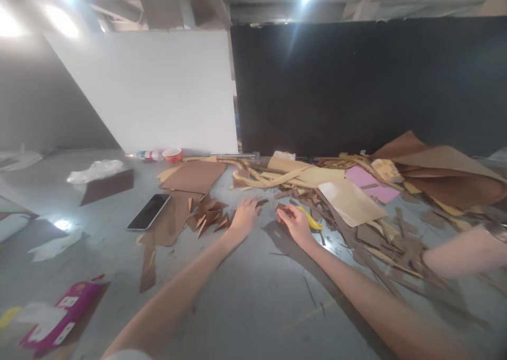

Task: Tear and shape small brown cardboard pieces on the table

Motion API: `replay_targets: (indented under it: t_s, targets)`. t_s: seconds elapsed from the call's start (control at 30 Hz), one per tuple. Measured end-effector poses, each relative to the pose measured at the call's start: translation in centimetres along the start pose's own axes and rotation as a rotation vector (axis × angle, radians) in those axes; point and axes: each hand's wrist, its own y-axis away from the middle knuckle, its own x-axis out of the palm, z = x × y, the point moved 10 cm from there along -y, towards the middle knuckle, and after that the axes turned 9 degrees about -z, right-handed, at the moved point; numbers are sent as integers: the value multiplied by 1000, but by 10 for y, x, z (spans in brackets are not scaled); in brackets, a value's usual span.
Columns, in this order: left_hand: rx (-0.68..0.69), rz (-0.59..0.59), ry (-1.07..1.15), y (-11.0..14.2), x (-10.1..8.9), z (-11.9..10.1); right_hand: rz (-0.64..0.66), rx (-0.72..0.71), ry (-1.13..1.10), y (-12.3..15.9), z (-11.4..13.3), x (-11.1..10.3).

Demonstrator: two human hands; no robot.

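Note:
In the head view, my right hand (297, 225) is closed, pinching a small brown sheet piece (281, 209) between thumb and fingers. Just behind it on the table lies a curved yellow object (312, 219), partly hidden by the hand. My left hand (244, 216) rests on the table, fingers stretched forward and slightly blurred. At its fingertips is a small dark brown scrap (262, 202); whether the hand grips it I cannot make out. Left of that hand stands a cluster of folded, pointed brown pieces (210, 214).
A phone (149, 212) lies on brown sheets at left, with a magenta case (65, 315) nearer me. Cut brown strips (370, 238) litter the right, where another person's forearm (463, 254) reaches in. A red-and-white bowl (173, 155) and large brown sheets (443, 175) sit at the back.

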Motion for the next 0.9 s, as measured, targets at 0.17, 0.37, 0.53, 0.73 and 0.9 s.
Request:
replay_targets:
  t_s: [0.17,0.37,0.53,0.73,0.9]
  targets:
    - [-23,-57,413,37,-20,-30,-108,-72,73,0,8,-13]
    - [-38,-27,539,55,-22,-39,-105,-90,57,5,12,-14]
    - [-27,-2,524,55,-20,-40,-76,-104,34,7,13,-11]
    - [-18,0,513,54,-21,-39,-69,-128,90,8,16,-12]
    - [65,-51,451,56,-24,-44,-134,-135,105,8,18,-20]
